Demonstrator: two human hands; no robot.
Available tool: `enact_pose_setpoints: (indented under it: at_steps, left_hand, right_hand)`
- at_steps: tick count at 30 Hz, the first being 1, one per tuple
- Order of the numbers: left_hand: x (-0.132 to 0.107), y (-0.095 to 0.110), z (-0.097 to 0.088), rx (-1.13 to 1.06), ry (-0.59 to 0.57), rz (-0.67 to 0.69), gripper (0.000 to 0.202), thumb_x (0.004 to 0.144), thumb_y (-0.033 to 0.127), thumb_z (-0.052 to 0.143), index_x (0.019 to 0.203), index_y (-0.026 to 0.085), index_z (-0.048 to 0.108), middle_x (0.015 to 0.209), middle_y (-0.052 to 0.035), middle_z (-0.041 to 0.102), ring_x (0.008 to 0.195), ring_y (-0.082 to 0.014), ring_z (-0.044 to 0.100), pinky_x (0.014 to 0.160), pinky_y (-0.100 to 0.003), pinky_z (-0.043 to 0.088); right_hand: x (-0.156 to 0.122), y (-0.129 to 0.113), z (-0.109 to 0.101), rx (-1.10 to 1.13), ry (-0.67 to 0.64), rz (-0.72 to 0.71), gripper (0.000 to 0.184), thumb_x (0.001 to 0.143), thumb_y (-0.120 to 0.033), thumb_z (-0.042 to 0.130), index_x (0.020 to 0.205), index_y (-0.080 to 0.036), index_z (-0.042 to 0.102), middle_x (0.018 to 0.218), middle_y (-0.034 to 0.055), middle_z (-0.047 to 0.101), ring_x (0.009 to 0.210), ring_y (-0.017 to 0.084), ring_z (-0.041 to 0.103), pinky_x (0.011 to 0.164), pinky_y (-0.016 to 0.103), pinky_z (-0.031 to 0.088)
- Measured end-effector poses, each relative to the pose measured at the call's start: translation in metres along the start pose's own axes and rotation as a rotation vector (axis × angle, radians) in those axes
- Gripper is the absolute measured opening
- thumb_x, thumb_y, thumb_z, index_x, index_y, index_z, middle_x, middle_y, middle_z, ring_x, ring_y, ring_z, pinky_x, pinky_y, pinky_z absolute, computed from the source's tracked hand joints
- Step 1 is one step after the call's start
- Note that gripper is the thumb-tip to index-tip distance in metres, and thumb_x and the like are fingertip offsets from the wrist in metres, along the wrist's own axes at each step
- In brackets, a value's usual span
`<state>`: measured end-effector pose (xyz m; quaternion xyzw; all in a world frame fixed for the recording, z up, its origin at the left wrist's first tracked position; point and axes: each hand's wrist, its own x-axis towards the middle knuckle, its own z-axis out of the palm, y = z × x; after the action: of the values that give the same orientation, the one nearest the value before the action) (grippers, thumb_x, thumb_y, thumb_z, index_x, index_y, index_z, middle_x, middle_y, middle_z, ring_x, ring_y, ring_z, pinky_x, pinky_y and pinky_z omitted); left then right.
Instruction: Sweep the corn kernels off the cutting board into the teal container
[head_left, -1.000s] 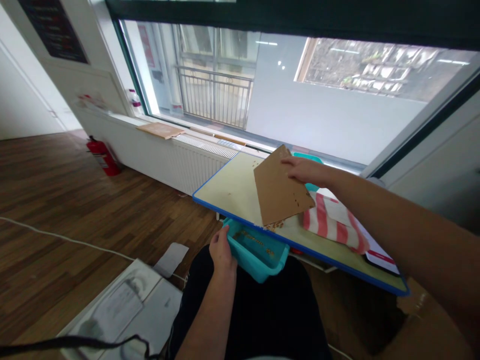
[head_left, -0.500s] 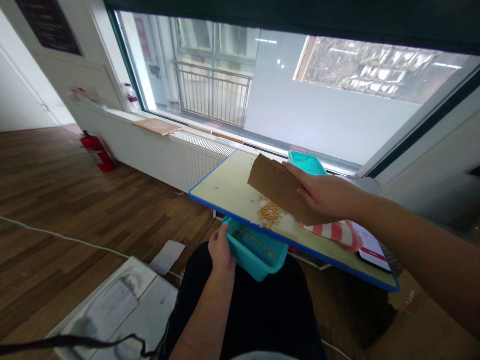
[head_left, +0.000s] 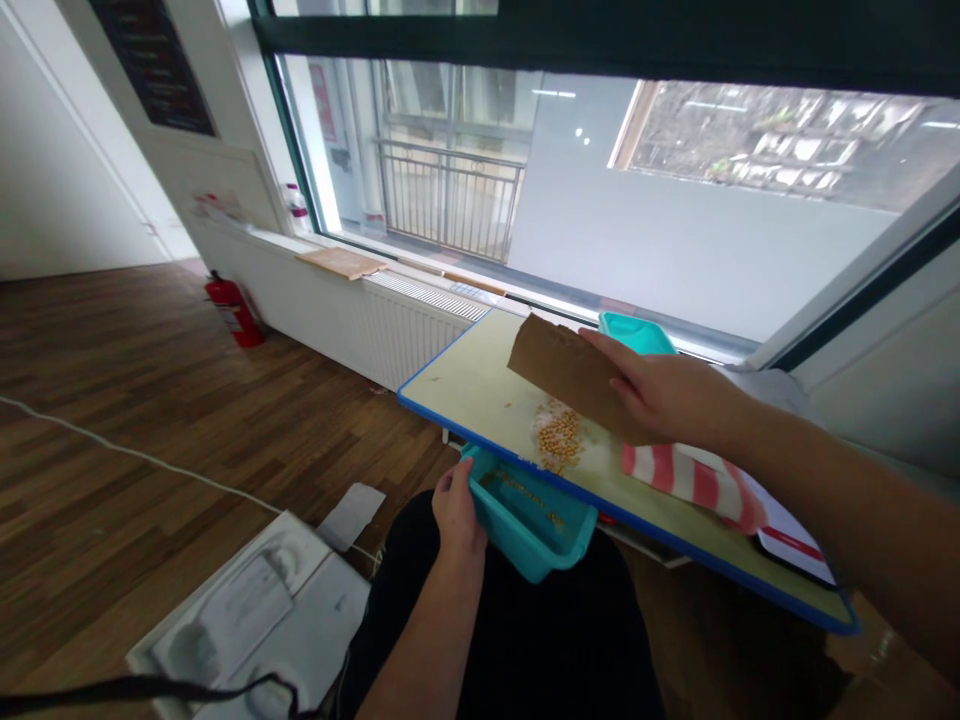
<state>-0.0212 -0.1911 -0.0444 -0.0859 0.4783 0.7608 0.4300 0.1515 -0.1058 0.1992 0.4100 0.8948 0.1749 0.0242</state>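
My left hand (head_left: 456, 508) grips the left end of a teal plastic bin (head_left: 525, 545), its thumb over the rim. The bin sits at my lap, just under the table's front edge, with some kernels and bits in its bottom. A piece of brown cardboard (head_left: 562, 375) is held in my right hand (head_left: 652, 395), tilted above the tabletop, its lower edge near a pile of yellow kernels (head_left: 559, 438). White crumbs lie among the kernels, close to the table's blue edge. Right of the pile rests a red-and-white striped cloth (head_left: 694, 485).
The pale yellow table (head_left: 472, 375) stands by the window. At its back is another teal bin (head_left: 637, 333); a phone-like flat item (head_left: 795, 540) lies at its right end. A white box (head_left: 255, 610) and a fire extinguisher (head_left: 234, 312) are on the floor to the left.
The whole view has shifted, so everything appears a little further right and lower. Both hands keep their holds on the bin and the cardboard.
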Motion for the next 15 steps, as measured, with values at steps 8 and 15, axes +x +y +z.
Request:
enact_pose_setpoints:
  at_steps: [8, 15]
  left_hand:
    - [0.023, 0.016, -0.015, -0.008, 0.136, -0.032, 0.02, 0.067, 0.029, 0.076, 0.079, 0.015, 0.067, 0.071, -0.0055, 0.068, 0.07, -0.0232, 0.068, 0.069, -0.037, 0.056]
    - [0.073, 0.058, -0.055, 0.033, 0.239, 0.053, 0.017, 0.064, 0.025, 0.077, 0.077, 0.017, 0.069, 0.07, -0.0034, 0.068, 0.066, -0.02, 0.066, 0.069, -0.034, 0.055]
  right_hand:
    - [0.085, -0.049, 0.009, 0.236, 0.149, -0.179, 0.044, 0.095, -0.021, 0.038, 0.136, -0.032, 0.048, 0.117, 0.0052, 0.069, 0.093, 0.022, 0.066, 0.075, 0.033, 0.048]
    - [0.154, -0.099, 0.04, 0.24, 0.143, -0.365, 0.043, 0.093, -0.016, 0.041, 0.129, -0.034, 0.056, 0.118, 0.0036, 0.069, 0.101, 0.021, 0.066, 0.084, 0.034, 0.048]
